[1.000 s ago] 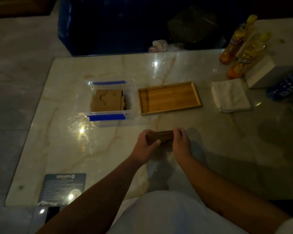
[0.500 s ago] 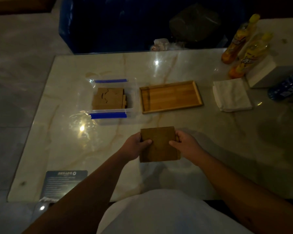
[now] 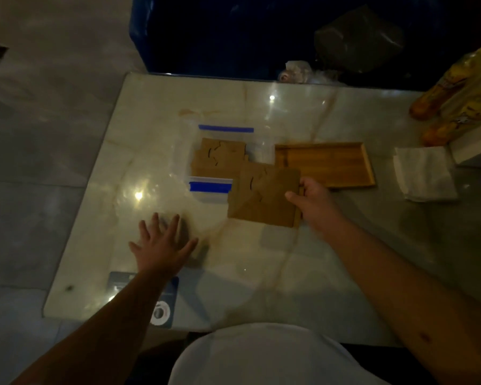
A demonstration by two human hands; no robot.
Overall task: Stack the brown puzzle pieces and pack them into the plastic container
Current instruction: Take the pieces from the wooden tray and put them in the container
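**Stack passes to the right hand alone, near the container**

Half a second ago both hands held the brown stack low in front of the body; now the left hand has let go and the stack has travelled up and left, toward the container.

The right hand (image 3: 313, 197) pinches the stack of puzzle pieces (image 3: 263, 196) by its right edge, thumb on top and fingers underneath. The stack lies nearly flat, face up, its top piece showing curved cut lines. It is roughly square, with no clear long axis; its edges sit slightly turned against the table edge, and its far-left corner overlaps the near rim of the plastic container (image 3: 213, 182), beside the blue clip there.

The left hand (image 3: 161, 245) is spread wide, palm down, fingers fanned apart low over the marble table (image 3: 261, 259); whether it touches the surface is unclear. It holds nothing.

Inside the container, more brown pieces (image 3: 220, 158) lie flat in a pile. Just right of the container sits a wooden tray (image 3: 328, 168), its long axis running left to right. Farther right lies a folded white cloth (image 3: 425, 176), with yellow bottles (image 3: 456, 98) beyond it at the table's far-right corner. A dark card (image 3: 164, 301) lies at the near-left edge under the left forearm.
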